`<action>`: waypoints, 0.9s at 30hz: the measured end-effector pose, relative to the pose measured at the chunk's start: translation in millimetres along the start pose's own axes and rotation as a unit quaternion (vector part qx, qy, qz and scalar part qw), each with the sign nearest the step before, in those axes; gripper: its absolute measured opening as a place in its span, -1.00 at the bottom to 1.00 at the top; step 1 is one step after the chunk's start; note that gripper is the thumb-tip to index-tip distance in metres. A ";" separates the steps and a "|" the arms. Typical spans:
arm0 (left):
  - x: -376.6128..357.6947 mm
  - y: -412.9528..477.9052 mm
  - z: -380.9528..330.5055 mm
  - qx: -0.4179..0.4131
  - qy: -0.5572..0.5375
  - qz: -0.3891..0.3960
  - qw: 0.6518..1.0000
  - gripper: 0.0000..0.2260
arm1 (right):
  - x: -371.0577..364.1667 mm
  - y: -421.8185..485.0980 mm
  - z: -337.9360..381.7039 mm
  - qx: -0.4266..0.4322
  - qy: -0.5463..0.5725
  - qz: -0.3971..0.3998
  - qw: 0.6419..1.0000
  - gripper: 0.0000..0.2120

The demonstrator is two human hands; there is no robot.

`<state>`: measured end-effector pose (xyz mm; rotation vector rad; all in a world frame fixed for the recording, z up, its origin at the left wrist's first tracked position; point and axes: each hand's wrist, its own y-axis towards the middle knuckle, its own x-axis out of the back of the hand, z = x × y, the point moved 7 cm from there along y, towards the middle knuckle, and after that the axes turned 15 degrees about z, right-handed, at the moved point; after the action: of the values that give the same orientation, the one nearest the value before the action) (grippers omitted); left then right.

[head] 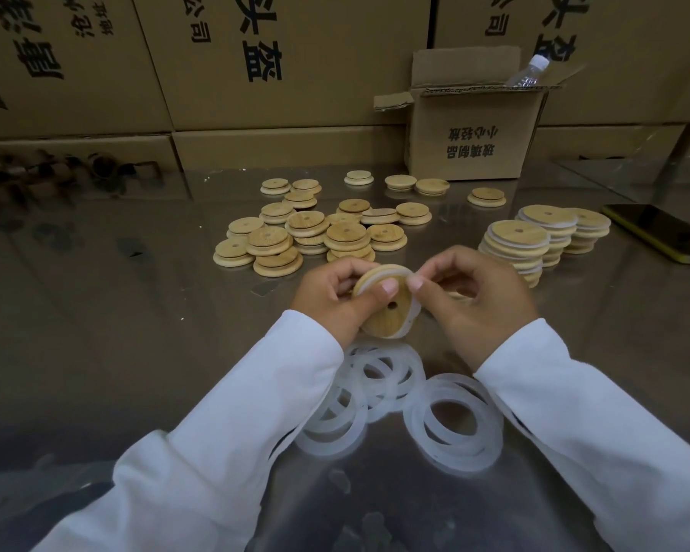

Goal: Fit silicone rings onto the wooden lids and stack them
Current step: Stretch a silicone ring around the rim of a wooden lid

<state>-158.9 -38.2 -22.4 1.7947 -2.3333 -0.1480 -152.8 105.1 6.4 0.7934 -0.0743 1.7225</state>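
**Ring [414, 312] half seated on the lid [383, 314]**

Both thumbs pressed near the lid's top edge, mid-frame. The left hand [327, 296] gripped the lid and the right hand [479, 304] pinched the ring's rim. Loose rings [451, 424] lay below, bare lids [295, 237] upper left, and finished stacks [514, 245] at right. I judged the stretched ring could spring off if either pinch slackened.

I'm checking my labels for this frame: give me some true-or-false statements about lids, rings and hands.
1. The left hand grips a wooden lid while the right hand pinches a silicone ring on its edge. True.
2. The ringed stacks stand right of the loose lids. True.
3. The loose rings lie beyond the loose lids. False: they lie on the table, nearer the person.
4. The phone rests on the stacks. False: it lies on the table, apart from them.
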 end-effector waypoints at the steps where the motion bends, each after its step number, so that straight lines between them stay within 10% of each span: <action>1: 0.8 0.0 1.9 0.007 -0.005 -0.008 1.000 -0.93 | -1.4 -0.5 0.8 0.003 -0.014 -0.003 1.000 -0.87; 27: -0.8 1.4 -10.0 -0.001 0.071 0.009 0.997 -0.90 | 0.8 6.1 -7.9 -0.061 -0.071 -0.016 0.995 -0.92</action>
<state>-157.9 -36.6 -12.5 1.7224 -2.2494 -0.0187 -161.9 107.2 2.9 0.8213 -0.2599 1.6142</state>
